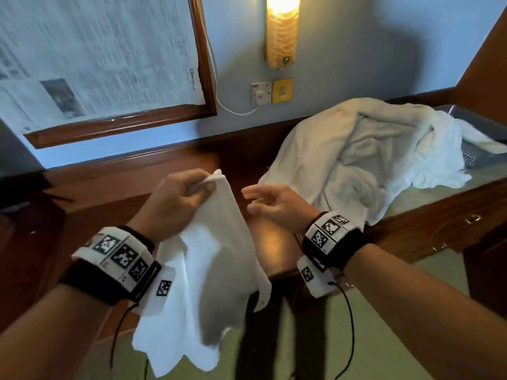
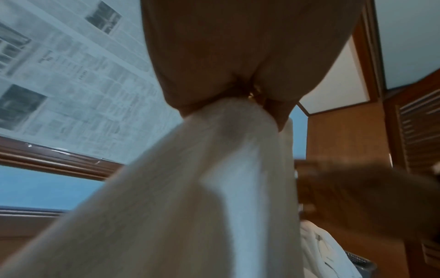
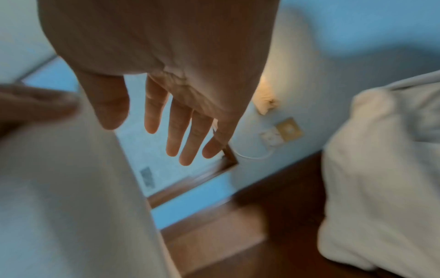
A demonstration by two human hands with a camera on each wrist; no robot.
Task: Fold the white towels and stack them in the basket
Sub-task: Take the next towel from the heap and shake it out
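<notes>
My left hand (image 1: 201, 185) pinches the top corner of a small white towel (image 1: 211, 259), which hangs down in front of the wooden desk (image 1: 131, 187). The left wrist view shows that pinch from below, the towel (image 2: 214, 188) falling toward the camera. A short way to the right, my right hand (image 1: 260, 200) is held up with straight, spread fingers (image 3: 181, 131) and holds nothing; it is apart from the towel's edge (image 3: 71, 188). A heap of crumpled white towels (image 1: 362, 157) lies on the desk's right side, spilling from a grey mesh basket (image 1: 477, 152).
A framed board covered in newspaper (image 1: 90, 58) hangs on the blue wall, with a lit wall lamp (image 1: 281, 31) and sockets (image 1: 271, 91) beside it. A drawer unit (image 1: 452, 231) stands under the heap. Green floor (image 1: 370, 338) lies below.
</notes>
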